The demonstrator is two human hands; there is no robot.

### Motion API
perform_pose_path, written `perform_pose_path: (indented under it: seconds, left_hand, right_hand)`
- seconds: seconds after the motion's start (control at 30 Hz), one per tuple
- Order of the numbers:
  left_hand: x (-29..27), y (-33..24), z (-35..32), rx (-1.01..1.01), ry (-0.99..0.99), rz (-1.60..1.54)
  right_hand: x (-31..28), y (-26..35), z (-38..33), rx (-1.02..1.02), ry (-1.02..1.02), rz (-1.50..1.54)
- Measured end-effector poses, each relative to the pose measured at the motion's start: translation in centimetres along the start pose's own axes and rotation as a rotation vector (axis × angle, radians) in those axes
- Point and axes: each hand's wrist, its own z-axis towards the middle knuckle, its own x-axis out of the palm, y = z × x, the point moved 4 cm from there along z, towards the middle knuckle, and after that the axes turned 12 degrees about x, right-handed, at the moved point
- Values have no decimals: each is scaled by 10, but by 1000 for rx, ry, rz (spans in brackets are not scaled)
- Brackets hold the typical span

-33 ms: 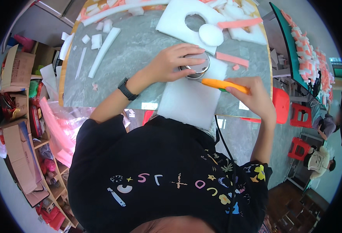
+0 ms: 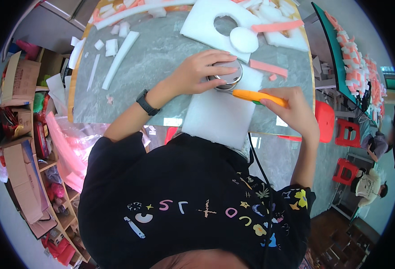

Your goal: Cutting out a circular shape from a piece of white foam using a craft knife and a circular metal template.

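Left hand: the left hand [image 2: 202,71], upper centre of the frame, lay spread over a round metal lid [image 2: 226,75], fingers splayed across its top and curled a little at the rim, pressing it flat rather than gripping it.
Reason for that hold: the lid sat on the white foam sheet [image 2: 220,114] like a template, and the downward press appeared meant to keep it from sliding.
Right hand: the right hand [image 2: 291,110], right of centre, was closed around the rear of an orange utility knife [image 2: 256,96], thumb and fingers wrapped tight on the handle.
Knife position: its tip pointed left and met the lower edge of the lid, seemingly so the blade could follow the rim.
Foam sheet: it lay at the near edge of the grey table [image 2: 161,54], centre of the frame, overhanging toward the person's black shirt.
Wrist: a dark watch [image 2: 146,103] sat on the left wrist.
Surroundings: at the top, a foam slab with a round hole [image 2: 215,20] and a cut foam disc [image 2: 243,39]; pink foam strips [image 2: 269,68] to the right; white offcuts [image 2: 119,51] at upper left.
Far right: red stools [image 2: 347,132] on the floor.
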Motion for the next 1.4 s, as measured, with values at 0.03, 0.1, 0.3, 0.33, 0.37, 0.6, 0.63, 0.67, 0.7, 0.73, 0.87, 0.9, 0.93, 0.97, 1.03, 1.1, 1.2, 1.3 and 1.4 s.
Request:
perform_pose_path:
  seconds: [0.03, 0.1, 0.3, 0.33, 0.37, 0.6, 0.63, 0.67, 0.7, 0.73, 0.87, 0.9, 0.93, 0.97, 1.03, 1.1, 1.2, 1.3, 1.4]
  left_hand:
    - [0, 0, 0, -13, 3, -5]
    - [0, 1, -1, -22, 8, -2]
    - [0, 1, -1, -40, 7, -24]
    - [1, 1, 0, -51, 8, -47]
    - [1, 1, 0, -56, 11, -42]
    - [2, 3, -3, -35, -15, -48]
    - [2, 3, -3, -30, -11, -50]
    - [3, 3, -3, -33, -10, -53]
    - [3, 4, -4, -34, -20, -55]
    - [3, 4, -4, -36, -29, -56]
    - [2, 2, -1, -35, -23, -51]
    - [2, 2, -1, -29, -19, -40]
    - [2, 2, -1, -23, -15, -30]
    - [3, 2, -1, -26, -16, -29]
    - [2, 2, -1, -17, -59, 37]
    - [3, 3, -2, -15, -60, 43]
    - [3, 3, -3, -12, -65, 43]
    - [4, 4, -3, -6, -72, 39]
    - [4, 5, -4, 7, -82, 46]
  right_hand:
    - [-1, 8, 2, -19, 11, -55]
    - [-2, 14, 3, -29, 8, -83]
    - [17, 22, 5, -75, -39, -123]
    - [21, 24, 6, -69, -44, -152]
    - [22, 25, 6, -75, -42, -147]
    - [18, 28, 9, -73, -20, -182]
    - [17, 27, 10, -44, 8, -217]
    - [17, 24, 10, -42, 11, -216]
    - [18, 22, 10, -64, 27, -295]
    - [19, 21, 11, -87, 43, -374]
    - [29, 18, 9, -80, 98, -451]
    - [30, 18, 8, -107, 99, -460]
    - [30, 18, 7, -133, 99, -469]
    - [29, 16, 7, -136, 101, -469]
    - [28, 14, 5, -226, 104, -443]
    - [27, 12, 3, -238, 97, -456]
    - [26, 13, 1, -265, 81, -491]
    - [23, 14, 2, -238, 101, -536]
    - [21, 12, 5, -213, 119, -565]
